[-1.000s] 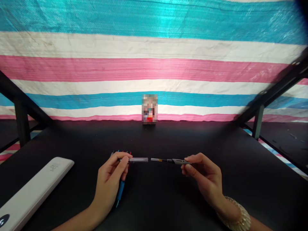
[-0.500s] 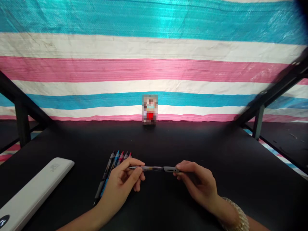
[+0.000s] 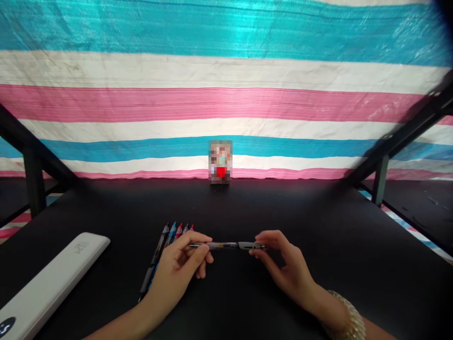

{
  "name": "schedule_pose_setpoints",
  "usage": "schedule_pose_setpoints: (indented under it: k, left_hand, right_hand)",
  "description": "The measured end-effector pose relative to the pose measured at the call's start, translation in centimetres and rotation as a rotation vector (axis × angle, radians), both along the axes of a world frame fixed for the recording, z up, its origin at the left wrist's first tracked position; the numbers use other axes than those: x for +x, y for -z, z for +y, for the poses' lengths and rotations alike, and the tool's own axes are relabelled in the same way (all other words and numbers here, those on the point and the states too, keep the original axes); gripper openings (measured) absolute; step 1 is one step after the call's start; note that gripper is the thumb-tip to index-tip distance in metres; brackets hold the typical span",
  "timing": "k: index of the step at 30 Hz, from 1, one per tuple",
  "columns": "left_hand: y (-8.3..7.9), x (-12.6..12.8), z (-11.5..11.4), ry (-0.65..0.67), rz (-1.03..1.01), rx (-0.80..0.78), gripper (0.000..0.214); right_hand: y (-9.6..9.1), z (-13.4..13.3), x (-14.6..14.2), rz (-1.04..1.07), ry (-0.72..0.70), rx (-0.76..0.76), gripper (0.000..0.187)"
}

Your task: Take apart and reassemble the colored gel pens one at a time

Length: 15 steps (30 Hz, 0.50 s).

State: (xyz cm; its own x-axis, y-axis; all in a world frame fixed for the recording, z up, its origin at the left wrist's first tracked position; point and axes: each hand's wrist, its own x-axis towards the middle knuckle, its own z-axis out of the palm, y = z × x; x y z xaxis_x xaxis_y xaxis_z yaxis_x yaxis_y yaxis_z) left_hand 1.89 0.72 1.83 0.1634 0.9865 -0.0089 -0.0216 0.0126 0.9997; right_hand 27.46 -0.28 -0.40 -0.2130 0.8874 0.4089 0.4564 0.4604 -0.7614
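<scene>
- The pen is held level, running from the left hand across to the right hand.
- A big striped sheet is hung far past both hands, with blue, white and pink bands.
- A black table is spread out under both hands.
- Black bars are seen off to each side: the left bars beyond the left hand, the right bars beyond the right hand.
- A long white block is laid to the left of the left hand, with a dark round spot on its near end.
- The left hand is pinched on the pen's left part, with thumb and pointing finger.
- The right hand is curled about the pen's right end, with thumb and finger on either side; whether that end is squeezed cannot be told.
- A row of pens is set just left of the left hand; black, blue and red tops are seen, and the rest is partly hidden by that hand.
- A blurred thing with a red patch is stood far ahead, between the two hands.
- A pale bracelet is worn just behind the right hand.
- The pen's grey part is found near the right hand's fingers.
</scene>
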Motion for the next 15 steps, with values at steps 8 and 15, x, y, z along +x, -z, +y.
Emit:
schedule_pose_setpoints:
  k: [8, 15]
  left_hand:
    - [0.04, -0.06, -0.09, -0.002, 0.004, -0.013, 0.025]
    - [-0.06, 0.03, 0.06, -0.007, 0.001, -0.041, 0.026]
  right_hand:
    - [-0.40, 0.20, 0.26, -0.083, -0.119, 0.022, 0.011]
    - [-0.73, 0.12, 0.17, -0.138, -0.138, 0.059, 0.014]
